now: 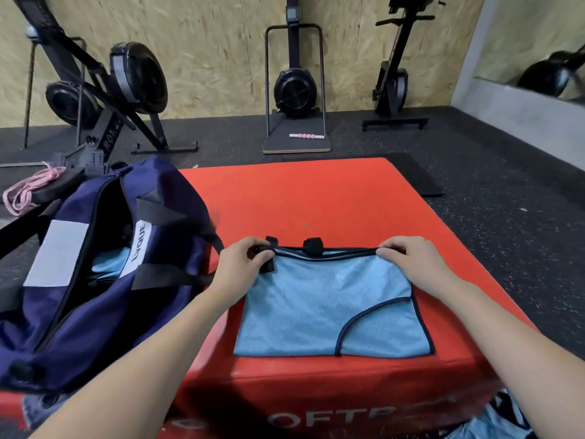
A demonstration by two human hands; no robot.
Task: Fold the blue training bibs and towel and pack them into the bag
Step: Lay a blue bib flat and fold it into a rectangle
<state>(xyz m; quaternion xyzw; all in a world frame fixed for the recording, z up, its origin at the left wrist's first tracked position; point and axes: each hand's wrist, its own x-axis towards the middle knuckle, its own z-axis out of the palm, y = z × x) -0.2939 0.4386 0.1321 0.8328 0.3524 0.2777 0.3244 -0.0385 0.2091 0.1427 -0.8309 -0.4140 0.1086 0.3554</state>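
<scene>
A light blue training bib (pixel 326 307) with dark trim lies folded flat on the red soft box (pixel 310 198). My left hand (pixel 243 259) pinches its far left corner by a black strap. My right hand (pixel 400 256) pinches the far right corner. The navy bag (pixel 95 280) sits unzipped on the left of the box, with light blue fabric (pixel 109 264) showing inside it. More light blue cloth (pixel 493 426) lies low at the bottom right, partly hidden by my right arm.
Black rowing and ski machines stand along the wooden wall behind. A pink skipping rope (pixel 31 188) lies at the far left, and a pink roller (pixel 307 136) rests on a machine's base. A black mat (pixel 421 179) lies beyond the box on the dark rubber floor.
</scene>
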